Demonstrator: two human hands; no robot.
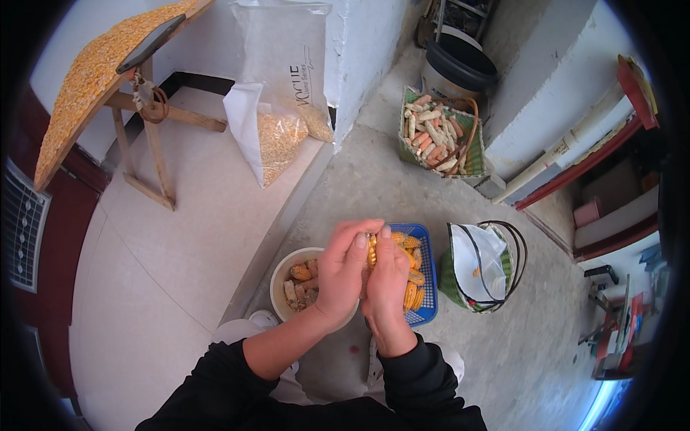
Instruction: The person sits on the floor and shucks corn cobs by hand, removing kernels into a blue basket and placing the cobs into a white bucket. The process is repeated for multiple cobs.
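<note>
Between my two hands is a partly stripped corn cob (372, 252), with yellow kernels showing near its upper end. My left hand (343, 264) wraps it from the left, thumb along the cob. From the right, my right hand (386, 275) closes on the same cob, its thumb beside the kernels. Below and left of them stands a cream round basin (276, 285) holding stripped cobs (295, 292) and some loose kernels. Partly behind my right hand, a blue plastic basket (429, 280) holds several yellow corn ears (414, 276).
A woven bag (450, 269) with a white liner stands right of the basket. Farther back is a handled basket of bare cobs (434, 134) near a black-rimmed bucket (458, 64). On the raised step (161, 253) are kernel-filled plastic bags (277, 134) and a wooden stand (156, 161) under heaped kernels (91, 75).
</note>
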